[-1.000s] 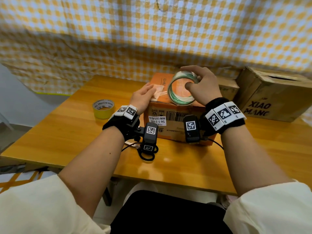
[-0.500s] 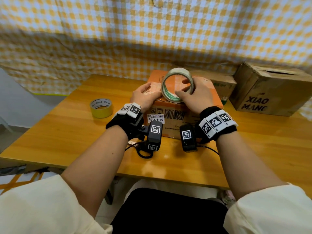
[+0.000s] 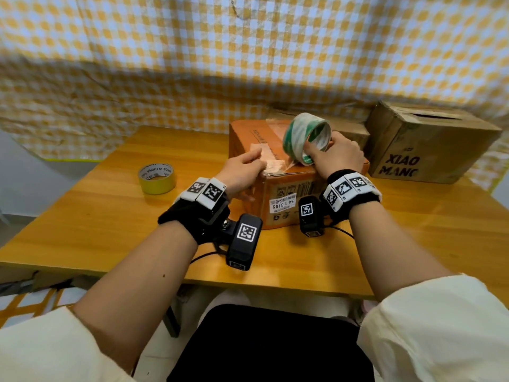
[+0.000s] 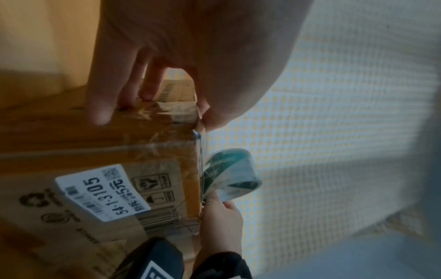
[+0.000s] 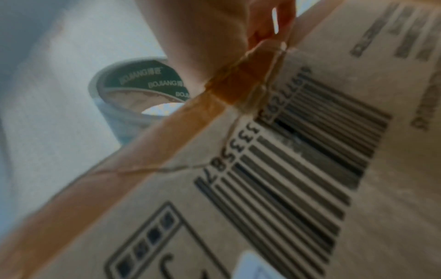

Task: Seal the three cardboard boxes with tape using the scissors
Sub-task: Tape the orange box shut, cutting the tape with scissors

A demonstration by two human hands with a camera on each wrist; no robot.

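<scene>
clear tape now runs from my left hand (image 3: 242, 172), fingers pressing its end at the orange box (image 3: 278, 194) near edge, to the tape roll (image 3: 305, 137) my right hand (image 3: 340, 155) grips, pulled farther across the lid; sealing begun, scissors unseen.

Count: three brown cardboard boxes, namely the orange-brown labelled box (image 3: 286, 188) under both hands, a low plain box (image 3: 349, 130) just beyond the right hand and a "XIAO MANG" printed box (image 3: 429, 150) to its right; two tape rolls, one green-and-white (image 3: 305, 136), one yellow (image 3: 157, 179) left of the left hand.
</scene>
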